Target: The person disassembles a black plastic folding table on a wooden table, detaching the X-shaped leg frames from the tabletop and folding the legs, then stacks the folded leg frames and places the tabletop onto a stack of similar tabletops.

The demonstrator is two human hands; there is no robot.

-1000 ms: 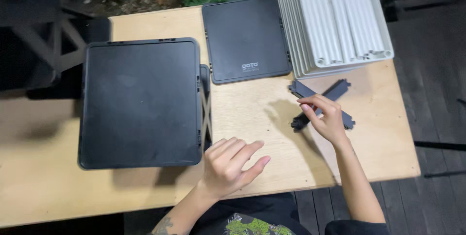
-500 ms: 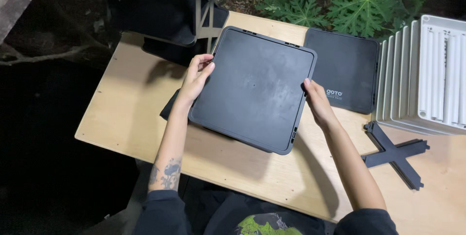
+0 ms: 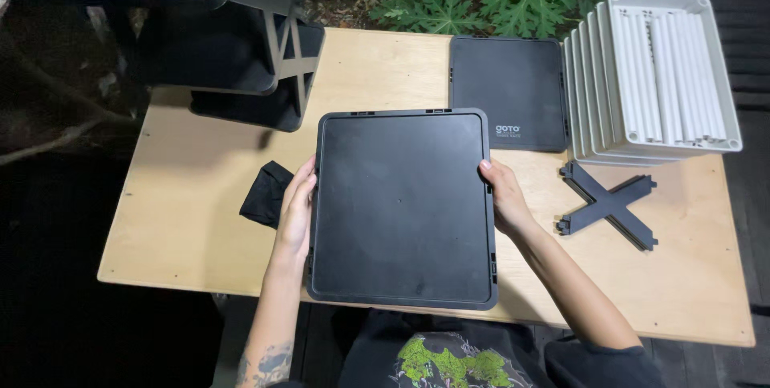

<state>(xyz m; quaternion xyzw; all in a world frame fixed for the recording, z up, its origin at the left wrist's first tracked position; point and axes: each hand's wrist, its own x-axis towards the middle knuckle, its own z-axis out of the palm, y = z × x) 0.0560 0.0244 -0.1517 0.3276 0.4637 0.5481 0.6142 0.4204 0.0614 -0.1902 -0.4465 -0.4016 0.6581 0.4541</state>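
Head view: a black rectangular tray panel [image 3: 401, 208] lies flat at the near middle of the wooden tabletop [image 3: 192, 220]. The left hand [image 3: 295, 212] holds the panel's left edge in a closed grip; the right hand [image 3: 501, 196] holds its right edge likewise. Right of the panel lies 1 black X-shaped brace [image 3: 608, 205]; behind the panel's far right corner, another black panel [image 3: 507, 91]; left, a black cloth [image 3: 267, 193].

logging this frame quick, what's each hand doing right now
left hand: closed on the left edge of the black tray
right hand: closed on the tray's right edge

black shelf unit [image 3: 200, 27] cut off at top edge, left hand [image 3: 295, 212] fingertips hidden under black tray [image 3: 401, 208]
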